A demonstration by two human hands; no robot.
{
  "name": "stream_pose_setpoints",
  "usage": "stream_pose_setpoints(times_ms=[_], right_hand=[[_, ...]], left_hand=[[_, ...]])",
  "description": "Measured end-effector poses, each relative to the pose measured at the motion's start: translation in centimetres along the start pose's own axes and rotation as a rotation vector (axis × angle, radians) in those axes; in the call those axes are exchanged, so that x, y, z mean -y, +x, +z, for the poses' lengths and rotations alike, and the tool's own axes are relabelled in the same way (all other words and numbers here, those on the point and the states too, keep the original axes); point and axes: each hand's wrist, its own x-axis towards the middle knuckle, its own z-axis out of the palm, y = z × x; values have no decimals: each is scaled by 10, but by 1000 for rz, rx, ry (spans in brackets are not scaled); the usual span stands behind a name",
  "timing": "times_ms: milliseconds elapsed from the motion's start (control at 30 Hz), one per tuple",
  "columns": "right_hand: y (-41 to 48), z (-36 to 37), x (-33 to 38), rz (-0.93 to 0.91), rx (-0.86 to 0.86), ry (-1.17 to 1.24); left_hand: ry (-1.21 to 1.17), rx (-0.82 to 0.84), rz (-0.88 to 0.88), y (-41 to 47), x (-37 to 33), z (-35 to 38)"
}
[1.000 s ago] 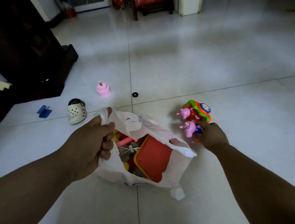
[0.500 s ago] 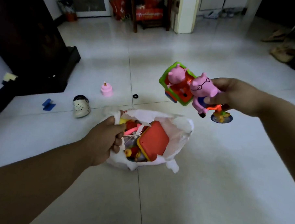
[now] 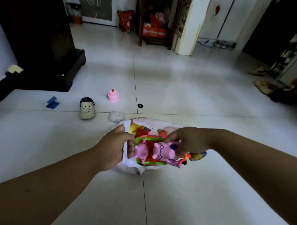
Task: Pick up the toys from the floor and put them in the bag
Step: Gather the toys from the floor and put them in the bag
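A white bag (image 3: 154,123) sits on the tiled floor with several toys inside. My left hand (image 3: 115,148) grips the bag's left edge and holds it open. My right hand (image 3: 189,141) is closed on a pink pig toy set (image 3: 157,151), two pigs on a green and orange base, which hangs over the bag's mouth. On the floor beyond lie a pink cake toy (image 3: 113,95), a small black ring (image 3: 140,105) and a blue piece (image 3: 52,102).
A cream clog (image 3: 87,108) and a small white packet (image 3: 116,116) lie just left of the bag. A dark cabinet (image 3: 45,39) stands at the left, a white pillar (image 3: 187,29) and a wooden shelf at the back, shoes at the far right.
My right hand lifted the pig toy set off the floor to the right of the bag, raised it, then brought it down over the bag's opening. The left hand kept its hold on the bag.
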Motion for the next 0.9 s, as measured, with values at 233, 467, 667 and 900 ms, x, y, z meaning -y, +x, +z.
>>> stream_pose_setpoints(times_ms=[233,467,667,900], right_hand=[[73,11,-16,-118,-323,-242],[128,27,-22,-258,-380,-475],[147,31,-19,-22,-420,-668],[98,19,-63,323,-690,-582]], left_hand=[[-22,1,-6,1,-5,2],[-211,34,8,13,-19,-3],[-364,-55,62,21,-39,-11],[-465,-115,67,33,-53,-22]])
